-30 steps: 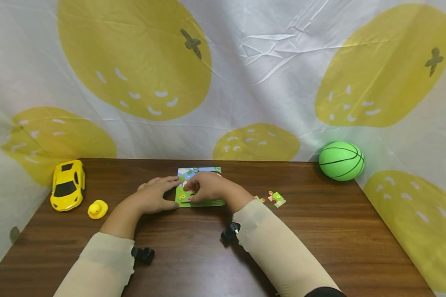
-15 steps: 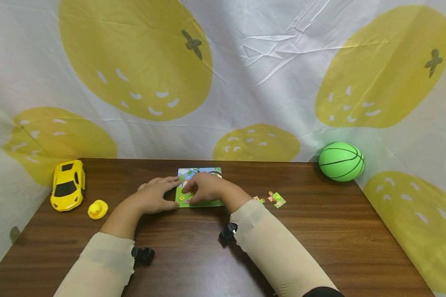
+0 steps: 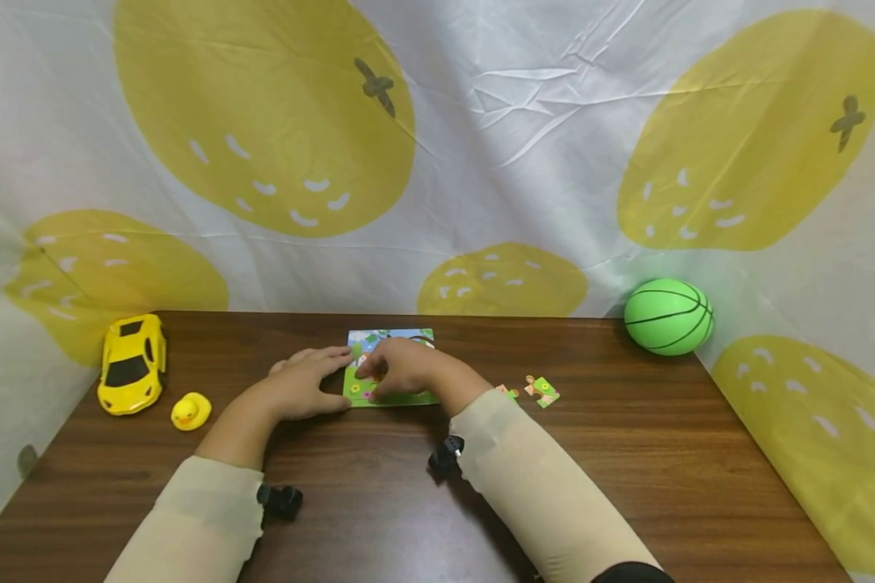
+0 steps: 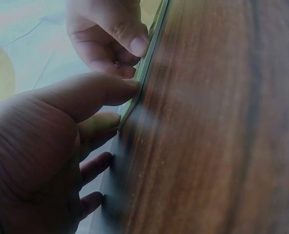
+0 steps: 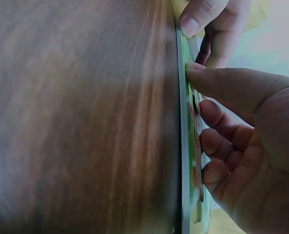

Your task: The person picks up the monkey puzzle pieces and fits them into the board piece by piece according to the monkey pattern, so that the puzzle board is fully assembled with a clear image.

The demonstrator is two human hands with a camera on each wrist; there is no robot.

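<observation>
A puzzle board (image 3: 401, 400) with a picture of sky, grass and flowers lies near the back of the wooden table. My left hand (image 3: 305, 387) rests along its left side, thumb at the front corner and fingertips at the left edge. In the left wrist view, that thumb (image 4: 105, 91) touches the board's edge. Bent over the board, my right hand (image 3: 408, 368) presses a puzzle piece at the lower left with thumb and fingertips. The right wrist view shows the right fingertips (image 5: 212, 141) against the board's face; the hand hides much of the picture in the head view.
Two loose puzzle pieces lie right of the board, one (image 3: 543, 391) in full view, the other (image 3: 506, 392) partly behind the right wrist. A yellow toy car (image 3: 133, 364) and rubber duck (image 3: 191, 411) sit at left. A green ball (image 3: 669, 317) stands at the back right.
The piece under my right hand, raised a second ago, now lies flatter in the board. My right hand and forearm have shifted slightly left; my left hand stays in place.
</observation>
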